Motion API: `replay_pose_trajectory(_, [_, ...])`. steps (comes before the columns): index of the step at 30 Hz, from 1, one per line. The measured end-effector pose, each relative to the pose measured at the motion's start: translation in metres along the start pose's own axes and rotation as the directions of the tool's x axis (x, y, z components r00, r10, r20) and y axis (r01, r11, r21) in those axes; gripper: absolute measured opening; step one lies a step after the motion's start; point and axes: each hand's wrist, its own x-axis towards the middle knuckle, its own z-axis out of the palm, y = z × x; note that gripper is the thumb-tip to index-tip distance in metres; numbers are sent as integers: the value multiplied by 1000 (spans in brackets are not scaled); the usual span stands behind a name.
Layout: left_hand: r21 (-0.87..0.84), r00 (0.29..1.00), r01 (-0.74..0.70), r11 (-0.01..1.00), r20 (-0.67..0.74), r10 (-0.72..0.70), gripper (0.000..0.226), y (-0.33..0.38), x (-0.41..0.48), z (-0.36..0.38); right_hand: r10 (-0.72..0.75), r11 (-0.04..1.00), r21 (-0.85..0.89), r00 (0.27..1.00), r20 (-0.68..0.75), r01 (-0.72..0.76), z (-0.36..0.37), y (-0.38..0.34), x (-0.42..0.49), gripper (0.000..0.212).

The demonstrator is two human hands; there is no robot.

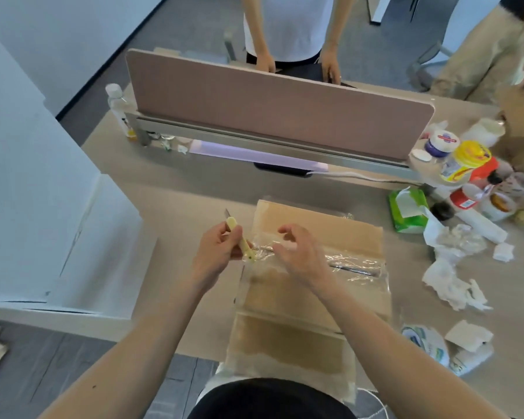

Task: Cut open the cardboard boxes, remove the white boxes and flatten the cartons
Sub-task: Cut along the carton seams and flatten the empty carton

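A brown cardboard carton (312,285) lies on the desk in front of me, its near end hanging over the desk edge toward my body. Clear tape (345,264) runs across its top seam, wrinkled and partly lifted. My left hand (218,249) grips a pale yellow utility knife (239,237) at the carton's left edge, blade end pointing away from me. My right hand (297,252) rests over the seam, fingers pinching a bunched strip of the clear tape. No white boxes are visible.
A pink divider panel (279,107) stands across the desk's far side, two people behind it. Jars, bottles, a green wipes pack (409,210) and crumpled tissues (454,276) crowd the right. A plastic bottle (118,110) stands far left. White panels (43,207) lie to the left.
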Motion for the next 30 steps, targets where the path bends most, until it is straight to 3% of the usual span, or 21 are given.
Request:
replay_pose_trajectory(3, [165, 997, 8, 986, -82, 6, 27, -8, 6, -17, -11, 951, -308, 997, 71, 32, 6, 10, -1, 52])
replay_pose_trajectory(7, [317, 997, 22, 948, -78, 3, 31, -24, 8, -21, 37, 879, -475, 990, 133, 31, 18, 25, -7, 64])
replay_pose_trajectory(21, [546, 992, -126, 828, 79, 99, 43, -33, 14, -17, 18, 840, -538, 990, 143, 63, 27, 41, -8, 74])
replay_pose_trajectory(30, [716, 968, -249, 653, 177, 176, 35, -22, 19, -18, 38, 817, -574, 988, 151, 56, 33, 42, -8, 70])
